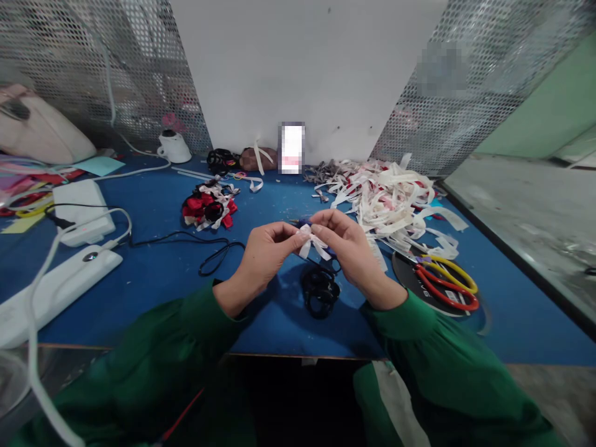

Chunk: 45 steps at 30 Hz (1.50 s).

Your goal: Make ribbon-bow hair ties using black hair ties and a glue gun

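Both of my hands meet over the middle of the blue table, pinching a small white ribbon bow (311,243) between thumbs and fingers. My left hand (265,251) grips the bow's left side, and my right hand (347,245) its right side; two ribbon tails hang down between them. Partly hidden behind the bow is a dark blue tool with a pointed tip (300,221). Just below my hands a black coiled bundle (320,292) lies on the table; its exact kind is unclear.
White ribbon strips (386,192) are heaped at the back right. Scissors with red and yellow handles (449,282) rest on a black disc. Red, black and white ribbon pieces (209,205) lie left of centre. A white power strip (60,295) and cables occupy the left. A phone (292,147) stands at the back.
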Motion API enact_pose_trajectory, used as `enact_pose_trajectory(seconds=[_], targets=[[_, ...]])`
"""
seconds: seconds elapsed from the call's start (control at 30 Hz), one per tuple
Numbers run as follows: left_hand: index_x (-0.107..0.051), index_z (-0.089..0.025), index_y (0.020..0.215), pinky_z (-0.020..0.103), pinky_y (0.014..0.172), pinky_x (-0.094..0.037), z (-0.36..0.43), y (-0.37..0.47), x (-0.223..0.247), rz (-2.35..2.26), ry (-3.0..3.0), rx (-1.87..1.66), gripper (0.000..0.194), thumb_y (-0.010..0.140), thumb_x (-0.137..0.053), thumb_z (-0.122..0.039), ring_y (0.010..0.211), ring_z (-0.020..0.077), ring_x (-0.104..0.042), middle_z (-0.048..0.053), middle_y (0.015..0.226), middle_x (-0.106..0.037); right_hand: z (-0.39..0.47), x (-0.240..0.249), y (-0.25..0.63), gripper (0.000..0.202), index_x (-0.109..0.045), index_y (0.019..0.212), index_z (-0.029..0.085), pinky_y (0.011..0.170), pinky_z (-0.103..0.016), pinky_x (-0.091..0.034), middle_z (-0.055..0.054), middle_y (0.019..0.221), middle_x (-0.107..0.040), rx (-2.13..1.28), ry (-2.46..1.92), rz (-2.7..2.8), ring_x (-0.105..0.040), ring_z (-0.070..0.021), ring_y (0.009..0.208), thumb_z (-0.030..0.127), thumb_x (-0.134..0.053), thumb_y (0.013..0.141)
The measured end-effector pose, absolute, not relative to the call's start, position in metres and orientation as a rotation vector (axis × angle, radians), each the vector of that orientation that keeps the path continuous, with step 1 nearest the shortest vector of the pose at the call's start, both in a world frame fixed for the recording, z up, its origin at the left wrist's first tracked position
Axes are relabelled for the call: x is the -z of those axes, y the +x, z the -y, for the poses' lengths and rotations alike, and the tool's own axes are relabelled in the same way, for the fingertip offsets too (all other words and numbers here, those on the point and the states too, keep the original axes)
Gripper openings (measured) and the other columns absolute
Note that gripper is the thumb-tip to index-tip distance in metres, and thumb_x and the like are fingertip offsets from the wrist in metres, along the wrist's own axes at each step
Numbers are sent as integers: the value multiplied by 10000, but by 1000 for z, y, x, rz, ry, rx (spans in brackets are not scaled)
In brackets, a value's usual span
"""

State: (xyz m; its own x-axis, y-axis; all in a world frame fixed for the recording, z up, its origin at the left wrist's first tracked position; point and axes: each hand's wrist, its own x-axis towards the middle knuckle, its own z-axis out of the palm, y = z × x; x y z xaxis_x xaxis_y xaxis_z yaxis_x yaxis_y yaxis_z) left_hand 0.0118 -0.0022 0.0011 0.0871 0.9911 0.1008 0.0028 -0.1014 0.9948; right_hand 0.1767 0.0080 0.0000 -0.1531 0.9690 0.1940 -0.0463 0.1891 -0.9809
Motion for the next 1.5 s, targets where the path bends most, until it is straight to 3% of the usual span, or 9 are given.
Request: enact_pose_trajectory(seconds=[0.1, 0.2, 0.33, 0.5, 0.77, 0.9, 1.13, 1.5], targets=[[-696, -175, 653, 267, 614, -466, 2, 11, 1, -1114, 1403, -1205, 246, 758, -799, -373, 608, 129, -577, 5, 632, -674, -8, -2, 179, 256, -692, 935, 211, 660, -289, -417, 9, 763, -634, -1213, -950, 1488, -547, -145, 712, 404, -763, 783], [-691, -172, 646, 262, 602, -459, 2, 11, 2, -1128, 1477, -1195, 246, 753, -798, -366, 601, 127, -574, 5, 630, -670, -10, -4, 182, 202, -685, 794, 195, 611, -283, -377, 16, 693, -606, -1151, -995, 1572, -490, -124, 640, 386, -749, 801], [-707, -177, 690, 268, 628, -494, 2, 11, 2, -1081, 1439, -1216, 202, 746, -798, -349, 618, 129, -596, 7, 661, -686, -11, -3, 183, 206, -651, 746, 194, 572, -276, -328, 33, 650, -553, -1064, -1030, 1562, -416, -109, 602, 369, -728, 825], [-732, -177, 712, 278, 625, -516, 0, 11, 2, -1007, 1366, -1076, 191, 717, -807, -352, 613, 137, -604, 15, 664, -695, -9, 1, 179, 189, -641, 753, 203, 596, -287, -359, 21, 661, -591, -1008, -996, 1587, -480, -128, 625, 358, -705, 841], [-666, -179, 646, 262, 573, -385, 2, 12, 6, -1062, 1547, -1064, 266, 812, -722, -379, 576, 118, -506, -14, 608, -603, -4, 5, 175, 131, -591, 776, 224, 673, -304, -380, 9, 733, -617, -664, -1044, 1726, -519, -151, 692, 258, -604, 902], [-660, -175, 659, 262, 597, -392, 3, 14, 6, -1029, 1564, -1081, 238, 811, -714, -350, 591, 117, -503, -16, 629, -605, -2, 7, 175, 143, -561, 783, 226, 668, -299, -380, 11, 740, -601, -597, -1043, 1712, -512, -147, 688, 237, -568, 925], [-658, -162, 704, 264, 587, -365, 2, 10, 2, -1105, 1610, -1106, 284, 804, -745, -413, 608, 120, -488, -9, 641, -596, -8, 7, 179, 137, -589, 778, 210, 634, -283, -373, 21, 703, -581, -657, -963, 1754, -498, -136, 672, 262, -618, 902], [-635, -168, 646, 254, 648, -423, 3, 16, 9, -1011, 1660, -1214, 201, 802, -728, -254, 637, 120, -536, -15, 642, -620, -3, 13, 166, 154, -562, 726, 212, 541, -276, -342, 46, 607, -515, -906, -1007, 1476, -434, -111, 566, 266, -617, 859]])
